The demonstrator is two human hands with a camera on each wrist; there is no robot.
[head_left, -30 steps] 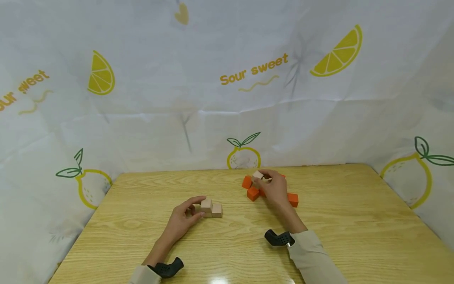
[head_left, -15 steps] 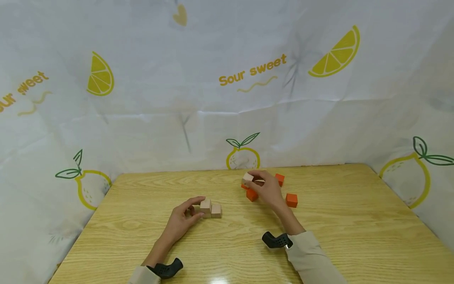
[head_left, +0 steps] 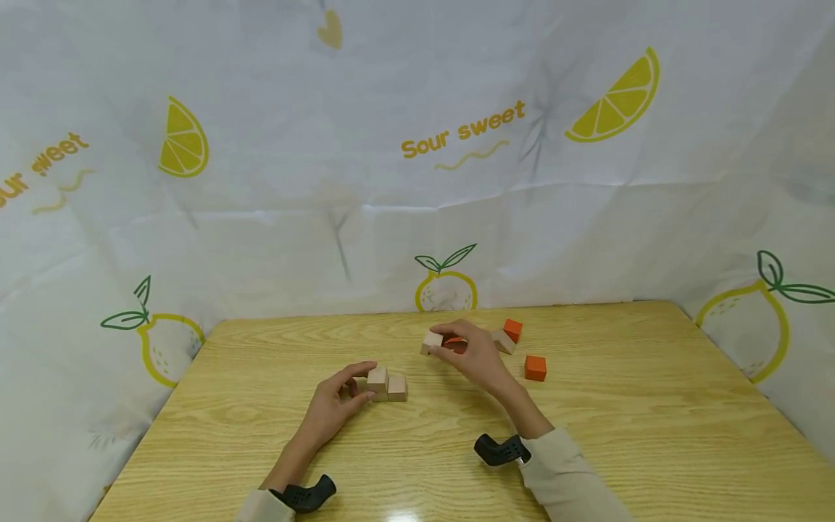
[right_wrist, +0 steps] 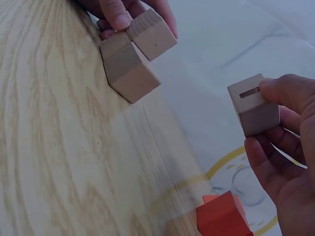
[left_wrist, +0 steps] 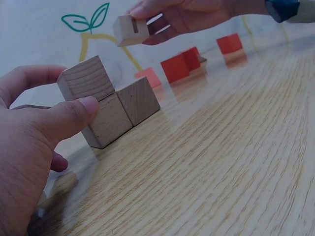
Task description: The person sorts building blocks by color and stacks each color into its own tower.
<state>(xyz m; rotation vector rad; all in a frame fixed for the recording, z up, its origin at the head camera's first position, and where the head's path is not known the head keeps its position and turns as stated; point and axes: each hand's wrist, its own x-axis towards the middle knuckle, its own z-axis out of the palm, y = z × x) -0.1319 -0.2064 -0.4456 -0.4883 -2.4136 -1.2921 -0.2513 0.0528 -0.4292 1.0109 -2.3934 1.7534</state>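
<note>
My left hand (head_left: 335,402) steadies a small stack of plain wooden cubes, its thumb on the near side and forefinger at the back of the upper cube (left_wrist: 87,81). Under that lies a lower cube (left_wrist: 109,118), and another wooden cube (left_wrist: 139,100) sits right against its side on the table. My right hand (head_left: 475,355) pinches a wooden block (right_wrist: 253,104) between thumb and fingers, held up off the table. A dark slot shows in that block's face. It is to the right of the stack and farther back.
Several red cubes lie behind and right of the stack, among them one red cube (head_left: 536,368) nearer the front and another red cube (head_left: 512,330) farther back. Beside the latter is a wooden piece (head_left: 503,341). A printed white cloth (head_left: 293,254) hangs behind the wooden table (head_left: 417,457).
My right hand has carried the wooden block left and slightly nearer from over the red cubes, uncovering the wooden piece at the back. The left hand has stayed at the stack.
</note>
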